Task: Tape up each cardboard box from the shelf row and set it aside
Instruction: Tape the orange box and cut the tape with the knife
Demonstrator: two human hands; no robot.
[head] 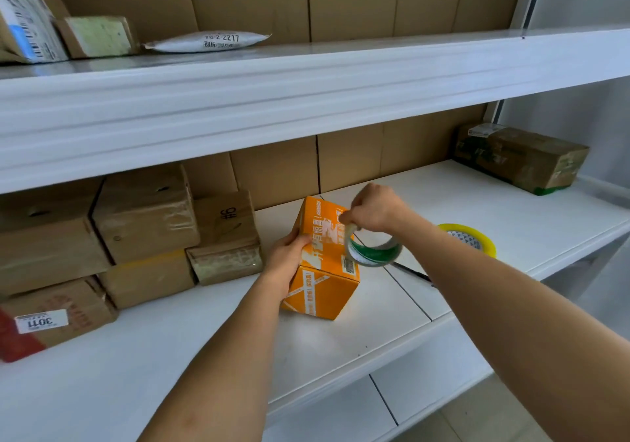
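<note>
One orange box stands mid-frame on the shelf. The left hand grips its left side; the right hand pinches a tape roll against its top. Five brown boxes are stacked at left, one more box sits at upper right, and a yellow tape roll lies behind the right forearm.

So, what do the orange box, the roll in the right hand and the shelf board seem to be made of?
Orange box: printed cardboard, matte, with folded edges and white lettering.
Tape roll in the right hand: glossy clear plastic film, probably, on a green-printed core.
Shelf board: smooth white, faintly reflective; painted metal or laminate, I cannot tell which.
</note>
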